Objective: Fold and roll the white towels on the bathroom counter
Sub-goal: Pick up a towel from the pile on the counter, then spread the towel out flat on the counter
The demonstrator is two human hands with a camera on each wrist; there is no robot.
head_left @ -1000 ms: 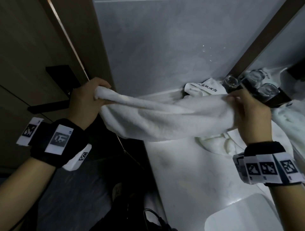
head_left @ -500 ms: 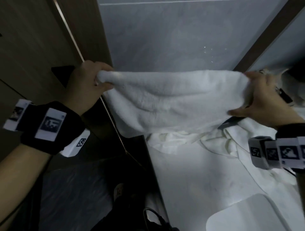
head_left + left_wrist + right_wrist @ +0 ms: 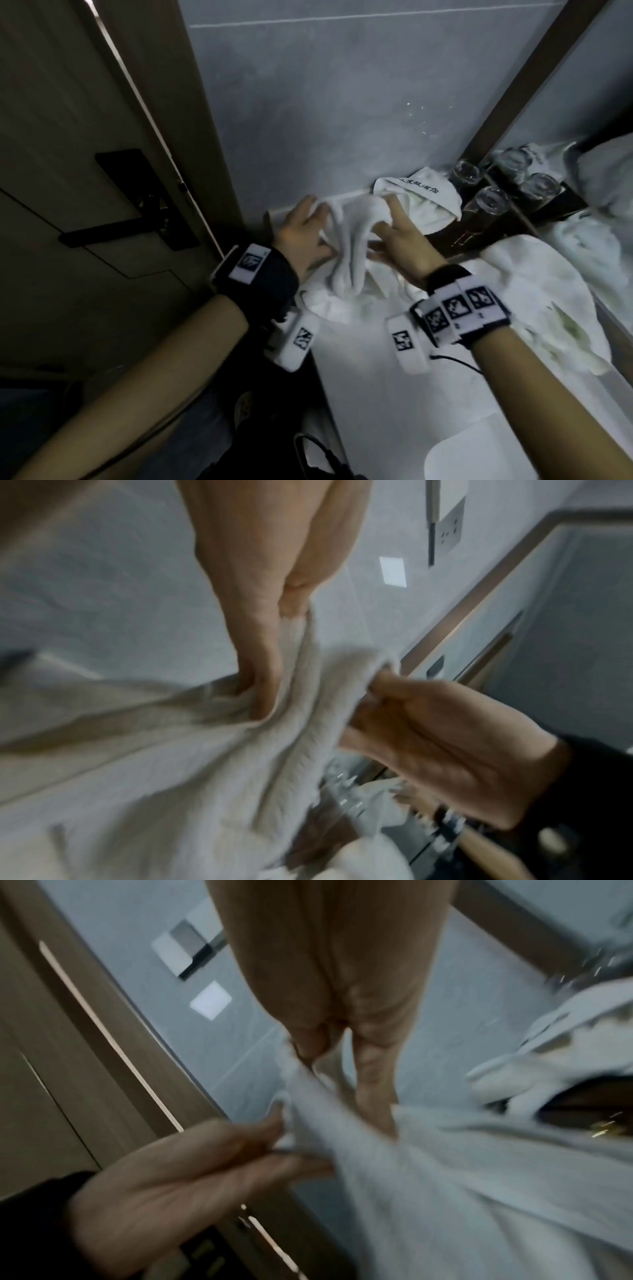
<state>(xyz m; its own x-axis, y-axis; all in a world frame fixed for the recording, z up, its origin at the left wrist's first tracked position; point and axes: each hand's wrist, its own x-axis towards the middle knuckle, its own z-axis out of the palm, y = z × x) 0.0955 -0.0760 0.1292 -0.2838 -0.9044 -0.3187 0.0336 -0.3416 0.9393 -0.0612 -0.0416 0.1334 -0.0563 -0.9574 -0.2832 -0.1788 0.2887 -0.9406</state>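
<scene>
A white towel (image 3: pixel 352 250) hangs doubled between my two hands, just above the back left of the white counter (image 3: pixel 394 394). My left hand (image 3: pixel 310 222) pinches one end of it between thumb and fingers (image 3: pixel 274 642). My right hand (image 3: pixel 387 222) grips the other end right beside it, the two hands almost touching. In the right wrist view the towel (image 3: pixel 445 1177) drapes down from my right fingers (image 3: pixel 373 1091). The towel's lower part rests bunched on more white cloth (image 3: pixel 329 308) on the counter.
A folded towel with printed letters (image 3: pixel 421 202) lies against the back wall. Glass tumblers (image 3: pixel 489 202) stand on a dark tray by the mirror. A large rumpled towel (image 3: pixel 548 291) covers the counter's right side. The door with its black handle (image 3: pixel 137 212) is at left.
My hands were spread wide with the towel stretched in the air. They have come together and dropped toward the back of the counter, doubling the towel.
</scene>
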